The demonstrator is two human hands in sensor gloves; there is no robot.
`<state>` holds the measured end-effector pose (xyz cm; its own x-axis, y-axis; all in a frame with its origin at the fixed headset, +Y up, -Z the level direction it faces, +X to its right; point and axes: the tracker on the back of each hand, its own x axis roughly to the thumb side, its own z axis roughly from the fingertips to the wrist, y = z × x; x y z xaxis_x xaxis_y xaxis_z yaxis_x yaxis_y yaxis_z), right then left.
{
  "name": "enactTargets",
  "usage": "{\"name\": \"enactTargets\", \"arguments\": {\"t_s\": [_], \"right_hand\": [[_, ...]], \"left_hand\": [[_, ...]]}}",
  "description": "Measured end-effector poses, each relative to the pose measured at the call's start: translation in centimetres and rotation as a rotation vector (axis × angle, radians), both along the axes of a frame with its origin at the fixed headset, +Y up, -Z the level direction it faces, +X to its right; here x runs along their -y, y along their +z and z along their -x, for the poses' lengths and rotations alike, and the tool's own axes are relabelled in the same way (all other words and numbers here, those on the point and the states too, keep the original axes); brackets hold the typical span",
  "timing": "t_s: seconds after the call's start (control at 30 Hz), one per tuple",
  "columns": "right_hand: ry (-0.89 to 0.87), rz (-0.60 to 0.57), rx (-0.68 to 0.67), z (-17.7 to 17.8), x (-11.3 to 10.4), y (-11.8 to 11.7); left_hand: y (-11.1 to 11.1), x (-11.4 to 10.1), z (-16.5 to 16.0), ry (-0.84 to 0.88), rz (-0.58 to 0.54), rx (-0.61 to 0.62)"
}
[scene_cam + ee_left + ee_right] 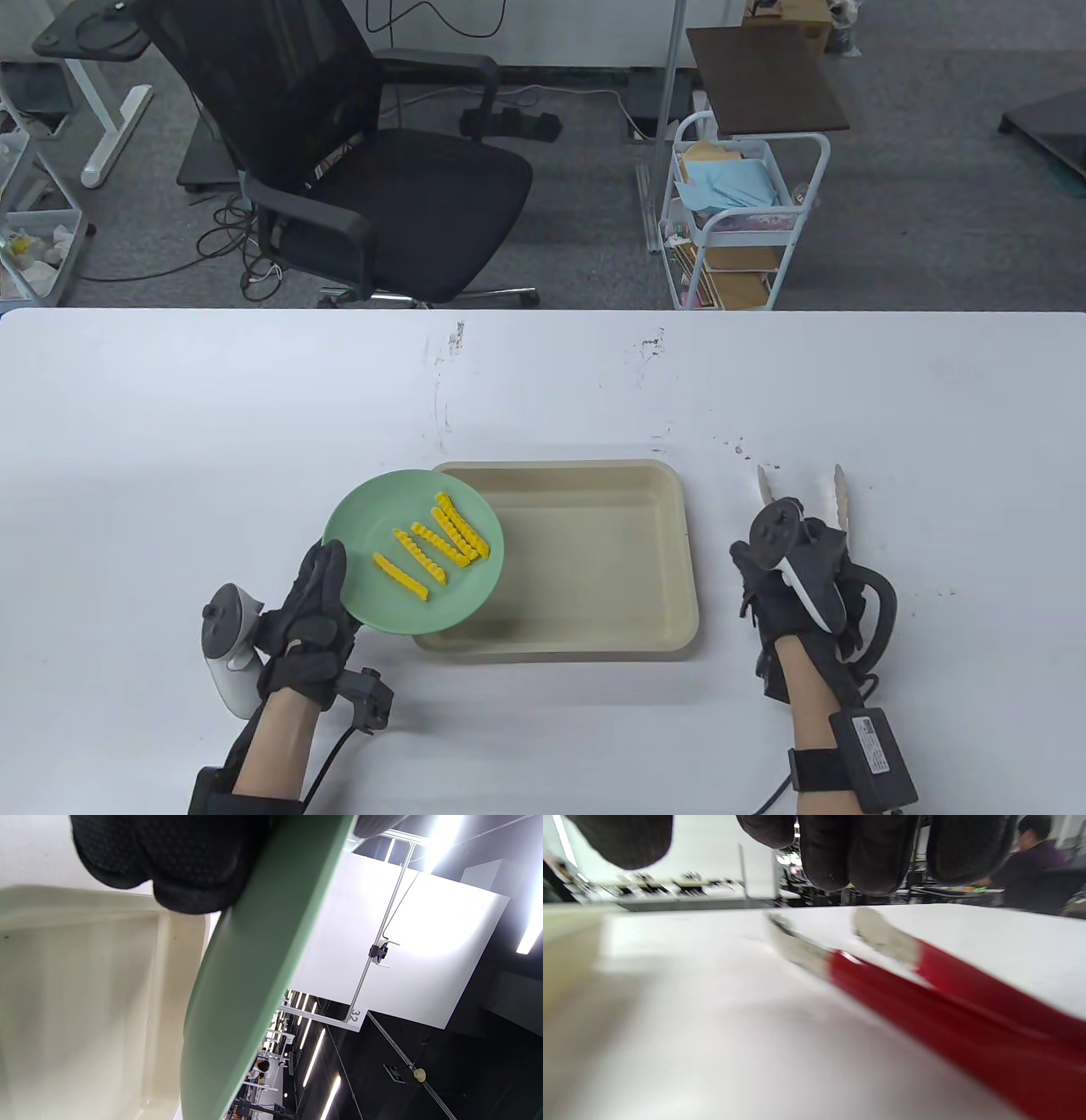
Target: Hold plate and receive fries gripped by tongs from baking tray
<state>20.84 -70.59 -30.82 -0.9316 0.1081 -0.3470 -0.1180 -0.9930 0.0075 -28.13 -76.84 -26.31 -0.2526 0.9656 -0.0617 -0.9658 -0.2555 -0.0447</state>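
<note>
My left hand grips the near-left rim of a green plate and holds it over the left edge of the beige baking tray. Several yellow crinkle fries lie on the plate. The tray looks empty. In the left wrist view my fingers press the plate's underside above the tray. My right hand is over the red-handled tongs, which lie spread on the table right of the tray. In the right wrist view my fingertips hang above the tongs without touching them.
The white table stretches wide on the left and behind the tray. A black office chair and a white trolley stand beyond the table's far edge. The tray's rim shows at the left of the right wrist view.
</note>
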Motion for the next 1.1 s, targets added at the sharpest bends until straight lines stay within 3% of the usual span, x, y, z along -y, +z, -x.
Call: {"name": "enactTargets", "arguments": {"t_s": [0.2, 0.37, 0.5, 0.77, 0.97, 1.1], "right_hand": [[-0.138, -0.162, -0.142, 4.1, -0.6, 1.0], [-0.096, -0.211, -0.227, 6.7, 0.0, 2.5], [0.007, -0.195, -0.273, 7.8, -0.1, 3.6], [-0.011, -0.173, -0.334, 9.1, 0.0, 5.4], [-0.012, -0.193, -0.373, 10.2, -0.3, 6.1], [-0.012, -0.175, -0.372, 10.2, 0.1, 6.0]], "left_hand": [[0.0, 0.0, 0.0, 0.002, 0.005, -0.007], [0.2, -0.1, 0.1, 0.002, 0.024, -0.028], [0.4, -0.2, 0.3, -0.025, 0.060, -0.083], [-0.2, -0.6, 1.4, -0.047, 0.072, -0.121], [-1.0, -1.9, 4.3, -0.071, 0.046, -0.216], [-1.5, -1.4, 6.4, -0.065, 0.105, -0.273]]}}
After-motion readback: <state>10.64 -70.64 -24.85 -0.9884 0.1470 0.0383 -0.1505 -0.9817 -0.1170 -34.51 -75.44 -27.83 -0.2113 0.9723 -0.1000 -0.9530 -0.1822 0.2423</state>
